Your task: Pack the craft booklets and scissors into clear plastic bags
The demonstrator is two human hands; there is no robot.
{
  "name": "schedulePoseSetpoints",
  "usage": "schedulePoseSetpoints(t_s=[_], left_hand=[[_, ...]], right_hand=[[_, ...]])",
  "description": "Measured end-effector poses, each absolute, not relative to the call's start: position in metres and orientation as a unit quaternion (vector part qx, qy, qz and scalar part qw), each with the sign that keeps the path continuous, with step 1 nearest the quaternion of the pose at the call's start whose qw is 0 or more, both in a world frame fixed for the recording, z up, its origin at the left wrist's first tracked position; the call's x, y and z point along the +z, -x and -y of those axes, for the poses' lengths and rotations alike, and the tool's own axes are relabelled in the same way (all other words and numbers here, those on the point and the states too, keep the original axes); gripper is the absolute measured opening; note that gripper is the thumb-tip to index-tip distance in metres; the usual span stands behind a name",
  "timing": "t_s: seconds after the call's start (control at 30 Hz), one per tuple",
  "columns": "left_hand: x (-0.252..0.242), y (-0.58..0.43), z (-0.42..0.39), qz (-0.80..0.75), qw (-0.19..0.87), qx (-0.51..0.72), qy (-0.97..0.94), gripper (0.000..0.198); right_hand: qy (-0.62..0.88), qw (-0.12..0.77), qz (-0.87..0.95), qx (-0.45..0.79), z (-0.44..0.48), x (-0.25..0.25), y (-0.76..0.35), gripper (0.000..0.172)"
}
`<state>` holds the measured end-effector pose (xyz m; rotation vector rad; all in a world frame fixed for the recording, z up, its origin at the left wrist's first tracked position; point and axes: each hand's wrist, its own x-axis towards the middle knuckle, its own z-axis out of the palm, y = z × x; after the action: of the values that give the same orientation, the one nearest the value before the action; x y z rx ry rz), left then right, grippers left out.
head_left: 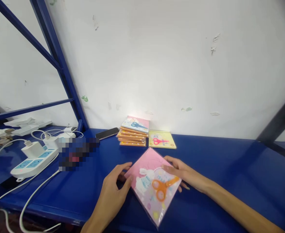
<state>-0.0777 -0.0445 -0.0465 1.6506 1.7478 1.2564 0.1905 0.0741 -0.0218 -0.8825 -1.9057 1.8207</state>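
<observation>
A pink packet (147,189) in clear wrapping is tilted cornerwise between my two hands, above the blue table. It has a white rabbit printed on it, and orange scissors (162,189) lie flat on its face. My left hand (115,186) grips the left corner between thumb and fingers. At the right corner, my right hand (178,170) has its thumb on top and fingertips showing underneath. Behind the packet stands a stack of similar packets (132,137), the top one carrying blue scissors. Beside the stack lies a yellow packet (165,142) with pink-red scissors.
A black phone (107,133) lies left of the stack, near a pixelated dark object (78,157). Further left, a white power strip (35,161) has plugs and white cables trailing over the table edge. Blue metal bars (57,64) rise against the white wall (157,64).
</observation>
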Motion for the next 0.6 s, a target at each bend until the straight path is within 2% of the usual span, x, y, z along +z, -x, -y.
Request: schedulePoseSetpoints(t_s=[0.1,0.27,0.47,0.6], left_hand=[[-0.049,0.080,0.042,-0.646,0.227,0.455,-0.569,0.030],[-0.044,0.079,0.041,-0.668,0.241,0.481,-0.514,0.035],[-0.039,0.080,0.040,-0.627,0.317,0.530,-0.475,0.031],[-0.033,0.078,0.043,-0.634,0.296,0.468,-0.539,0.025]], right_hand=[[0.315,0.179,0.689,0.628,-0.070,-0.024,-0.189,0.050],[0.334,0.172,0.698,0.609,-0.067,-0.022,-0.193,0.051],[0.341,0.160,0.707,0.598,-0.064,-0.019,-0.195,0.054],[0.327,0.159,0.706,0.608,-0.063,-0.017,-0.199,0.055]])
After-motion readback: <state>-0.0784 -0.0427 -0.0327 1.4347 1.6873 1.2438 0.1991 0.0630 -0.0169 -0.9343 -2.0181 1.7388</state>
